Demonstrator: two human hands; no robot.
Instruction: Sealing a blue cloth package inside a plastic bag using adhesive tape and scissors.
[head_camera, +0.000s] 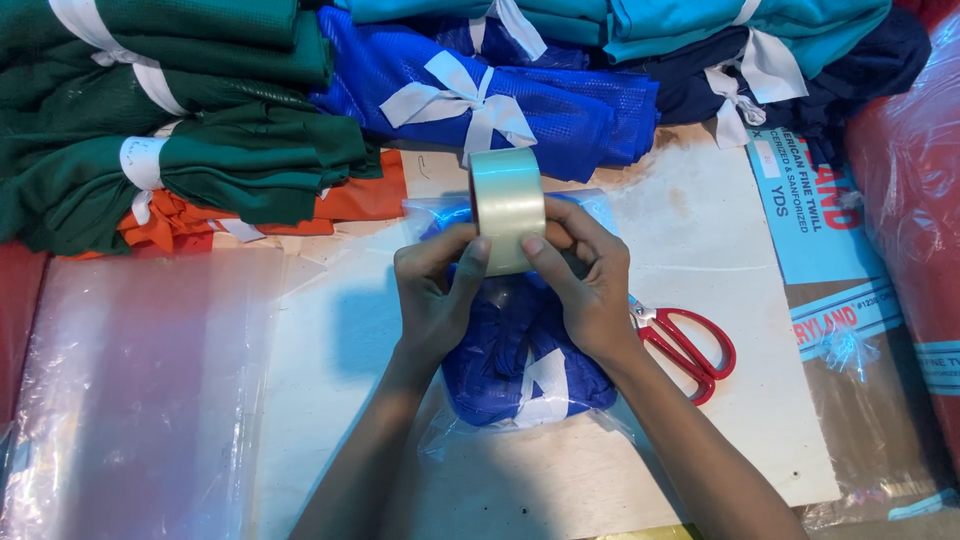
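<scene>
A roll of clear packing tape (507, 207) stands on edge between both hands. My left hand (432, 295) grips its left side, thumb on the front of the roll. From the right, my right hand (590, 280) clasps the roll, its thumb pressed beside the left one. Under the hands lies a clear plastic bag (520, 370) holding a folded blue mesh cloth tied with a white strip. It rests on a pale board (700, 260).
Red-handled scissors (690, 345) lie just right of my right wrist. Bundles of green (200, 150), orange, blue (500, 90) and teal cloth tied with white strips are stacked along the far side. Clear plastic bags (140, 390) lie at left. A cardboard box (850, 300) sits at right.
</scene>
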